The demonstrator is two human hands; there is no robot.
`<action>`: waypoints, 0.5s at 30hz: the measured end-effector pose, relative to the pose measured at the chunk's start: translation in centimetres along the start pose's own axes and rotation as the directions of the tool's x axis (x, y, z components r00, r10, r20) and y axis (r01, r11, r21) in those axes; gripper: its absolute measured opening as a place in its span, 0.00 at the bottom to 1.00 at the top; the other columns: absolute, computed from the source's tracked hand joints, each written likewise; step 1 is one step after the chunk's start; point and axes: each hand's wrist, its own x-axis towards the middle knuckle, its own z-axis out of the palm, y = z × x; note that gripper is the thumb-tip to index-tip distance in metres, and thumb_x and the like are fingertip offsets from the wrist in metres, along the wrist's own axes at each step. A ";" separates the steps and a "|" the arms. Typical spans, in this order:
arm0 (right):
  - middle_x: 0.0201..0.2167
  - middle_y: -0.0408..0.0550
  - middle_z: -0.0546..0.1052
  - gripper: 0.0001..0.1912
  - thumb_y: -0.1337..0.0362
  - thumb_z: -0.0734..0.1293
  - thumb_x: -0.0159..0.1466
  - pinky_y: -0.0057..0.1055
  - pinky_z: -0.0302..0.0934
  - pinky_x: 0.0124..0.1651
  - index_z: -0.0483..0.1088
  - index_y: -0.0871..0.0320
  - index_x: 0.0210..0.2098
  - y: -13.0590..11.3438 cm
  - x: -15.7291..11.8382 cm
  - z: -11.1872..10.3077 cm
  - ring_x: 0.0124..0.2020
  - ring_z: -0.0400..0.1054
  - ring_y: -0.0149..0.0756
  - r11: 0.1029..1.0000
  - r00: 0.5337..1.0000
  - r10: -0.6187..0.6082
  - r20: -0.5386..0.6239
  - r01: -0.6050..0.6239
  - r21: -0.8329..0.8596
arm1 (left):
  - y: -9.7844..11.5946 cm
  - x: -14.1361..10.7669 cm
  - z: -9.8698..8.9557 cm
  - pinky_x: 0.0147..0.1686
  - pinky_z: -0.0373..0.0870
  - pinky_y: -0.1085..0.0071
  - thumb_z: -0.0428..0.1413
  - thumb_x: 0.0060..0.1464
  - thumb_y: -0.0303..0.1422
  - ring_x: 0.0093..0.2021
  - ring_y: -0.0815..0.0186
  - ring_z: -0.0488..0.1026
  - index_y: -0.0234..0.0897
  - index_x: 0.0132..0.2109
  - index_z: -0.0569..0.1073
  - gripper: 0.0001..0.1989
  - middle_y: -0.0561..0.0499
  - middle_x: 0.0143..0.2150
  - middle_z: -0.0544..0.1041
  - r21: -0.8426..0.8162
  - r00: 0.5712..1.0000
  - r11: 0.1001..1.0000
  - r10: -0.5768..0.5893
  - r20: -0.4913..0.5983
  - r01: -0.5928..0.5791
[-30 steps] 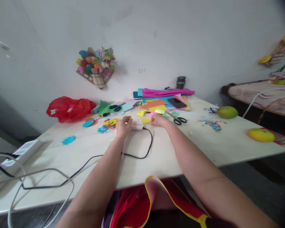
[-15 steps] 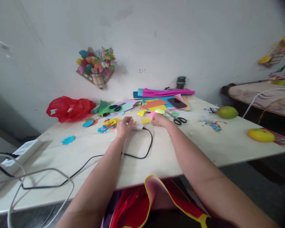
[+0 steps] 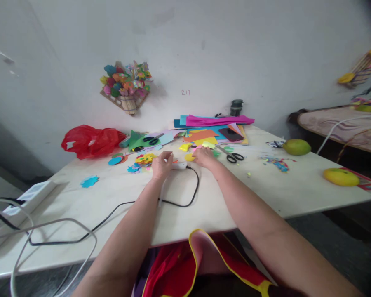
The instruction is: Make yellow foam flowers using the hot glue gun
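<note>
1. The right hand (image 3: 205, 157) had shifted slightly left; its bent fingers overlapped the right edge of the yellow disc (image 3: 189, 157) in view. Whether they pinched it could not be told.
2. The yellow disc lay on the bench (image 3: 235, 194), between the hands, just far of the white corded tool (image 3: 179, 166).
3. The left hand (image 3: 162, 166) had stayed at the tool's left end, fingers curled; any grip could not be told.
4. The shift apparently made the disc the right hand's nearest workpiece.
</note>
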 end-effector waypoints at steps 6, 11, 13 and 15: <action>0.44 0.55 0.74 0.15 0.60 0.60 0.60 0.38 0.47 0.52 0.73 0.56 0.43 -0.3 0.1 0.7 0.50 0.60 0.44 0.998 0.998 -0.047 0.038 0.048 -0.031 | -0.2 -0.1 0.2 0.37 0.67 0.69 0.52 0.49 0.37 0.35 0.63 0.74 0.39 0.39 0.75 0.12 0.49 0.32 0.78 -0.012 1.000 1.000 0.007 0.006 -0.007; 0.41 0.58 0.74 0.15 0.63 0.57 0.62 0.37 0.48 0.50 0.74 0.60 0.39 -0.6 -0.1 0.2 0.49 0.61 0.44 0.994 0.997 -0.079 0.026 0.080 -0.077 | 0.0 -0.1 0.1 0.37 0.66 0.69 0.52 0.49 0.36 0.34 0.63 0.74 0.38 0.39 0.75 0.11 0.49 0.32 0.78 0.001 1.000 1.000 0.006 0.012 -0.006; 0.40 0.59 0.74 0.16 0.67 0.56 0.62 0.37 0.49 0.49 0.74 0.60 0.39 -0.7 -0.1 0.2 0.48 0.63 0.44 0.991 0.996 -0.080 0.029 0.083 -0.106 | 0.1 -0.1 0.0 0.37 0.66 0.69 0.52 0.49 0.36 0.34 0.63 0.74 0.38 0.39 0.75 0.12 0.49 0.32 0.78 0.003 1.000 1.000 0.008 0.016 -0.008; 0.39 0.59 0.75 0.16 0.70 0.56 0.61 0.37 0.50 0.48 0.74 0.61 0.39 -0.7 -0.1 0.3 0.46 0.64 0.44 0.988 0.997 -0.076 0.027 0.079 -0.130 | 0.1 -0.1 0.1 0.37 0.66 0.69 0.52 0.49 0.36 0.34 0.63 0.74 0.37 0.39 0.75 0.12 0.49 0.32 0.78 -0.005 1.000 1.000 0.008 0.018 -0.008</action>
